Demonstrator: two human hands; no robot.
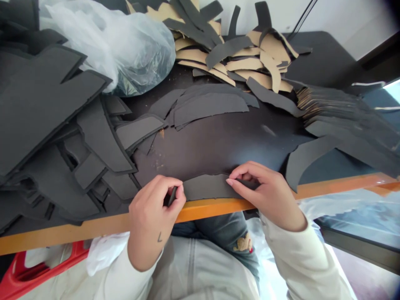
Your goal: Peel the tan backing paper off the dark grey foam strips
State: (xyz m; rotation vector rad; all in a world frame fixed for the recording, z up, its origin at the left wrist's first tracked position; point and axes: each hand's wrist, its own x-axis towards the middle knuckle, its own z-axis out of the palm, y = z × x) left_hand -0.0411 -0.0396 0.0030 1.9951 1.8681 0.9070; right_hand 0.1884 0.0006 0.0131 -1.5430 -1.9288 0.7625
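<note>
A curved strip of dark grey sheet material [206, 187] lies along the front edge of the dark table. My left hand [156, 208] pinches its left end between thumb and fingers. At the other end my right hand [261, 189] is closed, thumb against fingertips, on the strip's upper right part. Beyond the strip, a small fanned stack of similar dark curved pieces [211, 104] rests on the table. Near my right hand, another curved dark piece [308, 158] sticks out over the table's edge.
Larger dark cut sheets [40, 100] are heaped at the left. A clear plastic bag [140, 50] stands behind them. Tan-backed curved strips [246, 62] pile up at the back, and a long row of stacked strips [343, 112] runs along the right. The table has an orange edge [215, 208].
</note>
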